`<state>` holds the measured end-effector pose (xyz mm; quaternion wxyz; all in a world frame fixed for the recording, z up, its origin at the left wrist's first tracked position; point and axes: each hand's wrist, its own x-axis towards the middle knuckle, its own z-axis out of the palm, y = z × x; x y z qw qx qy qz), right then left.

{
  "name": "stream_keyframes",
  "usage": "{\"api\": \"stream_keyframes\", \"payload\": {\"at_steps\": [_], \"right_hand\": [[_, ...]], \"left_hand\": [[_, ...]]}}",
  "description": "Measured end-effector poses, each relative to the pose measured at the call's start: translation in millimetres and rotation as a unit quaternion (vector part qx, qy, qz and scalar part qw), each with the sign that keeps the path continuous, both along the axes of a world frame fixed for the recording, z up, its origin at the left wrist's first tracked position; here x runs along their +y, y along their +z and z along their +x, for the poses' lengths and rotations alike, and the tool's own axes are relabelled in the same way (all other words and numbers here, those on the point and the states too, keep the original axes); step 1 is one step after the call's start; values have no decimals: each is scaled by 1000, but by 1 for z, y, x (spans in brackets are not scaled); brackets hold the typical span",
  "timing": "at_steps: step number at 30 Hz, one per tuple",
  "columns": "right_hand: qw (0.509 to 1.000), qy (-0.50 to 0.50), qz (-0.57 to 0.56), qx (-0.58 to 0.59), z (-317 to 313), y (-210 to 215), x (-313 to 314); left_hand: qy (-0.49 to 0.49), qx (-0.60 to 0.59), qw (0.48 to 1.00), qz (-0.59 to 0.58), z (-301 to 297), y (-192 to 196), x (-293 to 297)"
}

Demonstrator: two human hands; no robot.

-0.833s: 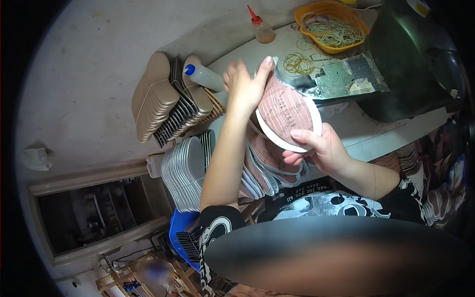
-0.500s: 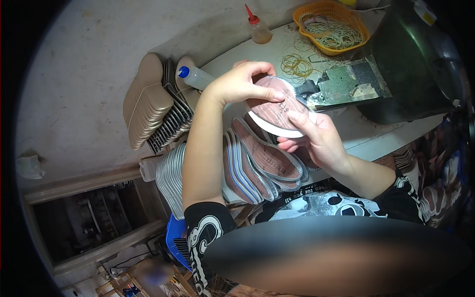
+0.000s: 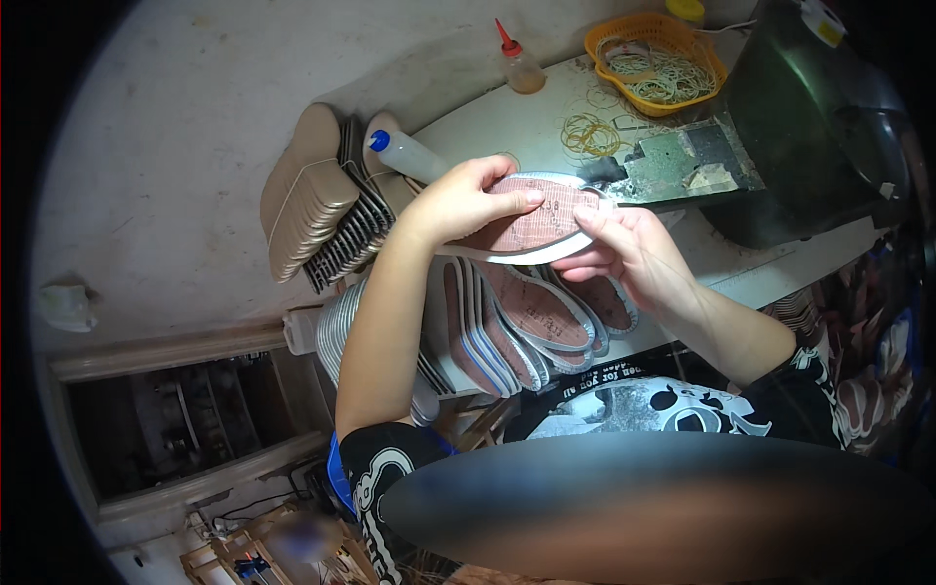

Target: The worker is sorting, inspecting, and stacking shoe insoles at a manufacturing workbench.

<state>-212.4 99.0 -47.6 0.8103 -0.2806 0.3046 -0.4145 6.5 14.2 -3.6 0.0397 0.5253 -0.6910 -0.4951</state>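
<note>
Both my hands hold a shoe insole (image 3: pixel 526 232) with a reddish-brown woven underside and a white rim. My left hand (image 3: pixel 473 203) pinches its far left edge, thumb on the brown face. My right hand (image 3: pixel 634 246) grips its right end, thumb on top and fingers curled below. That end lies at the small dark working head (image 3: pixel 604 171) of a green machine (image 3: pixel 682 161); whether they touch I cannot tell. Beneath the held piece, more brown insoles (image 3: pixel 546 310) with pale rims lean in an overlapping row.
Banded beige insoles (image 3: pixel 310 200) stand against the wall, beside a blue-capped bottle (image 3: pixel 414 158). Further back are a red-nozzled bottle (image 3: pixel 525 76), a yellow basket (image 3: pixel 655 105) of rubber bands and loose bands (image 3: pixel 590 135). A window frame (image 3: pixel 175 361) is at lower left.
The insole has been turned so that its length lies more nearly level across the view. My left hand sits slightly lower, and the whole view has shifted a little.
</note>
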Motion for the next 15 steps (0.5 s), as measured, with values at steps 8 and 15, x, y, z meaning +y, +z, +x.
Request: {"api": "stream_keyframes", "payload": {"at_steps": [8,15], "right_hand": [[1000,1,-8,28,-3,-2,-3],[965,150,-124,175,-24,6,17]], "left_hand": [[135,-32,990,25,-9,-3,34],[247,84,961,92,-42,7,76]]}}
